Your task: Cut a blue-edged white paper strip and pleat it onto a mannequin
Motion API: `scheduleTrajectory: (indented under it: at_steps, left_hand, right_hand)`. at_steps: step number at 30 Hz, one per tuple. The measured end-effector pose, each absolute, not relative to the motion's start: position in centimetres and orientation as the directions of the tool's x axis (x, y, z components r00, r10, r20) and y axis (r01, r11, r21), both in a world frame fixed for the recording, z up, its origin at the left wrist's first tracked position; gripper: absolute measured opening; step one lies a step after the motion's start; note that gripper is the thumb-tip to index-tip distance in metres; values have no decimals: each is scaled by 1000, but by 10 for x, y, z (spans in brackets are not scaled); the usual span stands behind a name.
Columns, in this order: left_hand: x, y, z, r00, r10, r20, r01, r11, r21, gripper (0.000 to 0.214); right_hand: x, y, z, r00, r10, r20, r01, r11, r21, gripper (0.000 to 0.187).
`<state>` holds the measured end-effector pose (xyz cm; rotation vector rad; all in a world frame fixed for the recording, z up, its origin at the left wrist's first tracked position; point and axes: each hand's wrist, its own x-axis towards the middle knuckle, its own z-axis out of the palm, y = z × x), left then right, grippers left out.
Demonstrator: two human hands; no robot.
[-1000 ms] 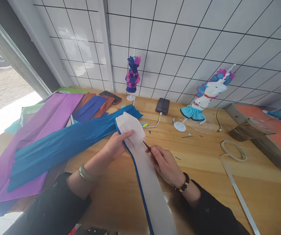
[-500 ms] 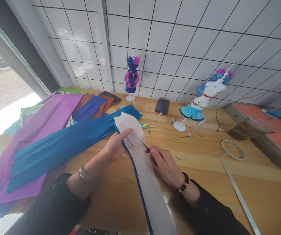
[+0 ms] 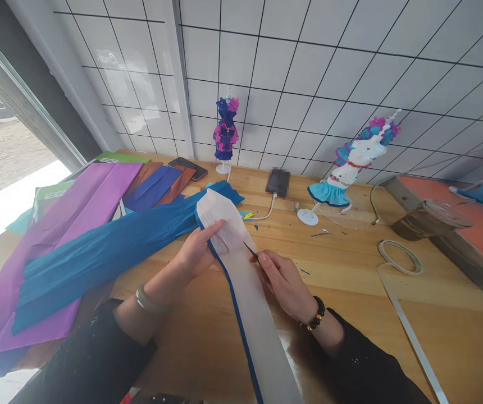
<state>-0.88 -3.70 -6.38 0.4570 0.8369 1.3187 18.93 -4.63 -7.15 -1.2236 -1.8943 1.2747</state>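
Observation:
A long white paper strip (image 3: 258,320) with a blue left edge runs from the middle of the table down past the bottom of the view. Its upper end is held by my left hand (image 3: 197,249), thumb on top and fingers behind. My right hand (image 3: 286,280) is closed round scissors (image 3: 251,252), of which a slim dark pointed blade shows over the strip's right part; the handles are hidden in my fingers. Behind the strip's top lies a length of blue crepe paper (image 3: 98,258), reaching to the left.
Purple paper (image 3: 115,185) and other folded sheets lie at left. Two small dress forms in paper outfits, one purple (image 3: 226,132) and one white and turquoise (image 3: 346,168), stand by the tiled wall. A tape roll (image 3: 400,258) and a brown cup (image 3: 418,220) are at right.
The strip's upper end has shifted very slightly up in the view. Both hands keep their holds almost unmoved.

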Motion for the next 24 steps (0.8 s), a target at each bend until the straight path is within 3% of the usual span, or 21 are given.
scheduleTrajectory:
  at_steps: [15, 24]
  left_hand:
    - [-5, -41, -73, 133, 971, -200, -601, 240, 762, 26]
    - [3, -47, -69, 173, 970, -171, -530, 238, 814, 34]
  right_hand:
    - [185, -48, -75, -402, 915, -23, 344, 128, -930, 41]
    - [178, -50, -78, -337, 941, -41, 225, 38, -974, 32]
